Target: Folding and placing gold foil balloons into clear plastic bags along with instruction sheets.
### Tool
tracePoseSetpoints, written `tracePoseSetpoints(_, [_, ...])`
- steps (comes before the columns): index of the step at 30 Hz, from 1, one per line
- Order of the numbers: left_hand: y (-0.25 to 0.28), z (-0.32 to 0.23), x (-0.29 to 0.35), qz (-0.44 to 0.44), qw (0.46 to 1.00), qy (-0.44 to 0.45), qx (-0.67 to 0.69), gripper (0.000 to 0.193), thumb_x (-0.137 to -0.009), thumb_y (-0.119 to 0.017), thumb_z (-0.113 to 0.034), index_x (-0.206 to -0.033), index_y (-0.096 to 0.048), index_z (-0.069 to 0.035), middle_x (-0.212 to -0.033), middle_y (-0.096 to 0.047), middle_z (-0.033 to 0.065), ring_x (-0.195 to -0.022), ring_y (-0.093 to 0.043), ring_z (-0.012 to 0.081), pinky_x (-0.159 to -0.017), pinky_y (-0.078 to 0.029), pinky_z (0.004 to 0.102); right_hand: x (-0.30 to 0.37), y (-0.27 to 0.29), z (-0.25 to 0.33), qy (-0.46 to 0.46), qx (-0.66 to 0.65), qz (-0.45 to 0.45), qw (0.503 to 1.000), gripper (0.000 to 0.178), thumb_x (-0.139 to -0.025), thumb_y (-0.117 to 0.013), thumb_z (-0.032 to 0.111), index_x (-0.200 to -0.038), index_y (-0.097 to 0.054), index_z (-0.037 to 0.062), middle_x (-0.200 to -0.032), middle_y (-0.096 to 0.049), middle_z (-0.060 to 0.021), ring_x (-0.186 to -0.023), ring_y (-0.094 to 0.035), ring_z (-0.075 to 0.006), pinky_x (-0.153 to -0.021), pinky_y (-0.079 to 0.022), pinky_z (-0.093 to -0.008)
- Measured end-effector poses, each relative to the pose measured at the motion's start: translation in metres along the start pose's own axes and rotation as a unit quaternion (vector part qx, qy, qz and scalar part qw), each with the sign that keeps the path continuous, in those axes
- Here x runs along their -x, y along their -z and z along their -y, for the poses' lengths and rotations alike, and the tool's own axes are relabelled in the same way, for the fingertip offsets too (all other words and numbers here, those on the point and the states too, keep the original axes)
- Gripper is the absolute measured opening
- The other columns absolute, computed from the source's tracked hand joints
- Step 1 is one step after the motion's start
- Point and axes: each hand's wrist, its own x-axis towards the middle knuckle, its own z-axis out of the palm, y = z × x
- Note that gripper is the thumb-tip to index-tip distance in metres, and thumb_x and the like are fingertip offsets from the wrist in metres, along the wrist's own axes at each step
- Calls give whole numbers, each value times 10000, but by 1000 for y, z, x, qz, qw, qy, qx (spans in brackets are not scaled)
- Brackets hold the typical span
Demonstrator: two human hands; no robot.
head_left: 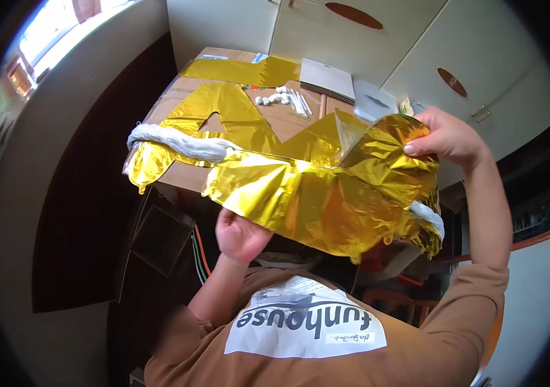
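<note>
We find the gold foil piece (313, 200) held in front of the wearer's chest, at the near side of a cardboard box (184, 177). It lies between the two hands: up and to the right of the left hand (242, 237), and down and to the left of the right hand (450, 134). Its long axis runs roughly left to right across the body. We record both hands at the foil, the right at its raised upper right corner and the left beneath its lower edge, toward the left end; neither stands apart from it.

The right grip is closed in a pinch on the foil, thumb on the near face. That forearm rises steeply from the elbow, and the wrist bends inward. The left hand comes up from below, palm partly in view and fingers passing behind the foil; we cannot tell whether its grip clasps the foil or merely supports it.

We note a white strand bundle (181, 142) across the foil at the left, and a second white bundle (428, 219) by the right end. Beyond lie an A-shaped foil part (226, 106), white sticks (297, 102) and a flat pale case (326, 76). Whether the held foil joins the A-shaped part, we cannot establish.
</note>
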Motion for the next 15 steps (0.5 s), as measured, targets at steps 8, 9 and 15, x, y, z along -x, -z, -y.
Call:
tracePoseSetpoints(8, [13,-10,17,16,982,-33,-184,788,-869,-613,-534,-1468,-347,-95,-1498,-371,124,-1369,-369,321,-1093,-333,521,-15,-11,-44,-13,-83,-7,996,244,-806,-730,76,-1004,-650,-43,-871,-685,-19,-746,-609,-63,-708,-499,-213])
tracePoseSetpoints(9, [14,-9,16,-39,968,-58,-241,698,-913,-625,-405,-1464,-341,-85,-1474,-406,118,-1357,-397,297,-1091,-347,508,-14,-11,-46,-4,-87,-3,996,238,-805,-732,78,-996,-655,-41,-865,-682,-16,-744,-606,-62,-705,-496,-210])
tracePoseSetpoints(15, [-9,0,14,-106,940,-155,-286,450,-933,-596,-83,-1359,-453,-60,-1304,-560,68,-1185,-565,195,-994,-480,381,3,-1,-51,44,-79,-16,996,204,-799,-744,88,-955,-681,-27,-843,-668,-5,-737,-587,-52,-689,-474,-197])
